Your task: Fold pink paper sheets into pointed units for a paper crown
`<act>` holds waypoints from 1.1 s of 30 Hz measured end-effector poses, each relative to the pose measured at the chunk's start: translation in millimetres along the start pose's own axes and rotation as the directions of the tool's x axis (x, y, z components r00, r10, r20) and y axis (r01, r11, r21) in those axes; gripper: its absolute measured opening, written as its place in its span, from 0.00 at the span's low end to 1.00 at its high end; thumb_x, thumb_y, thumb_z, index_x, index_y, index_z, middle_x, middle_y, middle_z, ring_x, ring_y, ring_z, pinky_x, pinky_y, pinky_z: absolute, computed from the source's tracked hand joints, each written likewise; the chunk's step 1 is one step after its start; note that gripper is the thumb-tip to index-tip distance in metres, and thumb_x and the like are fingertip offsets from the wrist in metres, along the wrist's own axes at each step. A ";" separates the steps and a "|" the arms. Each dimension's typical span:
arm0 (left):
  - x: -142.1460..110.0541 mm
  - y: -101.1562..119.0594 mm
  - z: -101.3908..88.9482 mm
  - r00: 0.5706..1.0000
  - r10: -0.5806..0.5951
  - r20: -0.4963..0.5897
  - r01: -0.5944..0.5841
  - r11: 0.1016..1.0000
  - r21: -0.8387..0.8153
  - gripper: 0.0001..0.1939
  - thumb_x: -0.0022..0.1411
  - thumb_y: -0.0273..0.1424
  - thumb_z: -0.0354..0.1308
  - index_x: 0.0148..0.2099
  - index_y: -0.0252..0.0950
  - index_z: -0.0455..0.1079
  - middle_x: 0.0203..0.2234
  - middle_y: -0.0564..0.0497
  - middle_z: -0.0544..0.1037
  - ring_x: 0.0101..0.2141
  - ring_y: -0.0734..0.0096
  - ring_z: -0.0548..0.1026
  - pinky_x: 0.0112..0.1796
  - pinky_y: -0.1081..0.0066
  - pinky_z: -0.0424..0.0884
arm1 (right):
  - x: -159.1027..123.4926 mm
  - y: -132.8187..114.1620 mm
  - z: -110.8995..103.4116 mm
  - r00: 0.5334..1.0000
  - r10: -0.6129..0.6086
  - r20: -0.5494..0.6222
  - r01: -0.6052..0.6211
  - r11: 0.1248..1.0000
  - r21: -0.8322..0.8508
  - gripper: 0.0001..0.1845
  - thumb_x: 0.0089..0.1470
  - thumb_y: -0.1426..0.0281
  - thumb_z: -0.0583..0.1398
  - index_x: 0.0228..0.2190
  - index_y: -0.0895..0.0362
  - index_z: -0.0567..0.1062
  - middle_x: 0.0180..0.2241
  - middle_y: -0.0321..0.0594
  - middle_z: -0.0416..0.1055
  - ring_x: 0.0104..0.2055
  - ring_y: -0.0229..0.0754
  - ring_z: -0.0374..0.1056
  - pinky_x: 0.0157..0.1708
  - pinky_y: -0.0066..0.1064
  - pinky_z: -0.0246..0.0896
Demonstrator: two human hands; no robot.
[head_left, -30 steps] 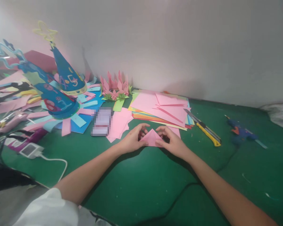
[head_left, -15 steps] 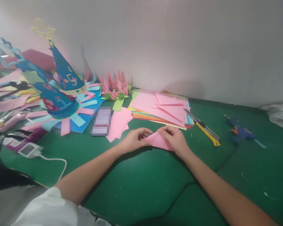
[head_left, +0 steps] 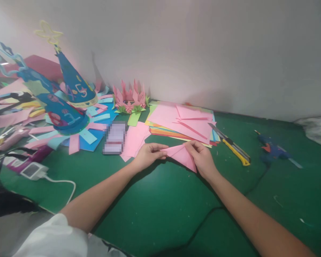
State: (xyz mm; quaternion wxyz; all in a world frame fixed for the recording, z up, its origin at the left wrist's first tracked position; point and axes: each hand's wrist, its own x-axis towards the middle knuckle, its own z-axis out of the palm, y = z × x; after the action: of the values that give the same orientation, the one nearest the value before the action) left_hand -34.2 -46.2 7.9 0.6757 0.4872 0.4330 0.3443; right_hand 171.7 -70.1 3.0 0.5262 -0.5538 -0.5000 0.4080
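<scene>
A folded piece of pink paper is held between my two hands, a little above the green table. My left hand pinches its left corner between thumb and fingers. At the upper right edge, my right hand is closed on the paper with thumb and forefinger. The paper has a triangular shape, with a crease running across it and one point hanging down near my right palm. Beyond my hands lies a stack of coloured paper, pink on top. Loose pink sheets lie beyond my left hand.
A yellow utility knife and a blue glue gun with its cord lie to the right. To the left are a phone, blue cone hats, a pink paper crown and a white charger with cable.
My left hand has slid slightly left to the paper's corner, its fingers now straighter. The paper is turned and shows more of its triangular face between my hands.
</scene>
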 end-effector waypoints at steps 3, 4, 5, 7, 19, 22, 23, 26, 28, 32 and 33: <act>-0.8 0.9 0.1 1.000 -0.011 -0.004 0.011 0.999 -0.039 0.21 0.45 0.33 0.70 0.42 0.29 0.75 0.29 0.49 0.80 0.29 0.75 0.77 0.41 0.68 0.75 | -0.1 0.0 0.1 1.000 0.002 0.002 -0.002 0.999 -0.033 0.15 0.48 0.56 0.61 0.26 0.56 0.71 0.28 0.37 0.70 0.32 0.41 0.64 0.35 0.32 0.61; -1.1 1.1 0.1 1.000 -0.016 -0.004 0.016 0.999 -0.049 0.21 0.45 0.33 0.70 0.42 0.30 0.75 0.30 0.49 0.80 0.29 0.75 0.77 0.41 0.68 0.75 | -0.1 0.0 0.0 1.000 0.000 0.001 0.000 0.999 -0.043 0.15 0.48 0.56 0.61 0.26 0.56 0.71 0.29 0.37 0.70 0.32 0.41 0.65 0.35 0.33 0.61; -1.4 1.3 -0.1 1.000 -0.023 -0.002 0.023 0.998 -0.059 0.20 0.46 0.33 0.69 0.42 0.30 0.75 0.30 0.49 0.80 0.29 0.75 0.77 0.42 0.68 0.75 | -0.1 0.1 -0.1 1.000 -0.003 0.001 0.003 0.999 -0.047 0.15 0.48 0.55 0.61 0.26 0.56 0.71 0.29 0.37 0.70 0.33 0.41 0.65 0.36 0.33 0.61; -1.6 1.6 -0.5 0.999 -0.041 0.001 0.041 0.996 -0.076 0.18 0.48 0.32 0.69 0.42 0.31 0.75 0.31 0.50 0.80 0.29 0.75 0.77 0.42 0.69 0.75 | 0.0 0.5 -0.3 1.000 -0.006 -0.003 0.006 0.999 -0.040 0.15 0.48 0.56 0.61 0.26 0.56 0.71 0.29 0.37 0.70 0.33 0.41 0.65 0.37 0.34 0.61; -1.5 7.4 -4.9 0.994 -0.073 0.084 0.081 0.992 -0.096 0.14 0.58 0.28 0.60 0.47 0.29 0.72 0.27 0.48 0.79 0.30 0.74 0.78 0.42 0.69 0.74 | -0.5 -1.7 0.2 1.000 -0.021 -0.013 0.020 0.998 -0.068 0.13 0.48 0.58 0.61 0.25 0.56 0.72 0.29 0.37 0.72 0.33 0.42 0.66 0.38 0.35 0.61; -1.8 6.9 -5.6 0.993 -0.011 0.119 0.009 1.000 0.021 0.14 0.56 0.30 0.61 0.45 0.29 0.72 0.30 0.47 0.79 0.30 0.74 0.77 0.40 0.70 0.73 | 0.2 -2.9 -0.1 0.999 -0.054 -0.004 0.053 0.993 -0.107 0.13 0.48 0.58 0.61 0.25 0.56 0.73 0.29 0.38 0.73 0.33 0.42 0.67 0.38 0.35 0.62; -1.8 5.4 -5.4 0.991 0.021 0.132 -0.031 0.997 0.071 0.15 0.55 0.31 0.62 0.45 0.30 0.72 0.31 0.47 0.79 0.31 0.74 0.77 0.39 0.71 0.73 | 0.3 -3.5 0.4 0.998 -0.064 0.006 0.065 0.990 -0.122 0.13 0.48 0.59 0.61 0.25 0.56 0.73 0.28 0.38 0.73 0.33 0.42 0.67 0.38 0.36 0.63; -1.3 -1.5 -3.5 0.981 0.112 0.157 -0.145 0.964 0.221 0.20 0.54 0.32 0.63 0.48 0.32 0.69 0.30 0.49 0.78 0.30 0.74 0.75 0.35 0.73 0.71 | -0.4 -6.0 3.4 0.995 -0.083 0.054 0.091 0.981 -0.174 0.12 0.47 0.59 0.61 0.24 0.55 0.74 0.27 0.38 0.74 0.32 0.43 0.68 0.38 0.37 0.64; -0.9 -6.0 -1.9 0.972 0.163 0.170 -0.206 0.937 0.281 0.20 0.54 0.30 0.62 0.49 0.33 0.67 0.27 0.52 0.77 0.28 0.76 0.74 0.32 0.74 0.70 | -1.2 -7.2 5.9 0.993 -0.089 0.082 0.104 0.974 -0.203 0.12 0.46 0.59 0.61 0.24 0.55 0.75 0.27 0.38 0.74 0.31 0.43 0.68 0.37 0.37 0.64; -0.2 -7.8 -1.9 0.947 0.262 0.186 -0.315 0.870 0.380 0.09 0.55 0.27 0.58 0.40 0.35 0.68 0.27 0.54 0.75 0.26 0.78 0.72 0.30 0.77 0.67 | -0.9 -5.1 6.6 0.991 -0.098 0.097 0.115 0.974 -0.195 0.12 0.46 0.59 0.62 0.27 0.55 0.76 0.29 0.39 0.75 0.34 0.43 0.69 0.38 0.36 0.64; 0.3 -6.9 -3.1 0.942 0.288 0.173 -0.335 0.843 0.421 0.05 0.55 0.27 0.58 0.37 0.34 0.70 0.27 0.54 0.75 0.27 0.78 0.72 0.30 0.77 0.67 | -0.5 -3.8 5.7 0.991 -0.094 0.100 0.111 0.977 -0.182 0.13 0.46 0.59 0.62 0.30 0.55 0.76 0.30 0.38 0.74 0.33 0.43 0.68 0.37 0.35 0.64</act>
State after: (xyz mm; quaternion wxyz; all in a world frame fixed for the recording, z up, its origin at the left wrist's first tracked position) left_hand -36.6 -46.9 0.8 0.5028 0.7092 0.3798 0.3161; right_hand 165.5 -69.8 6.1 0.4689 -0.5552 -0.5874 0.3561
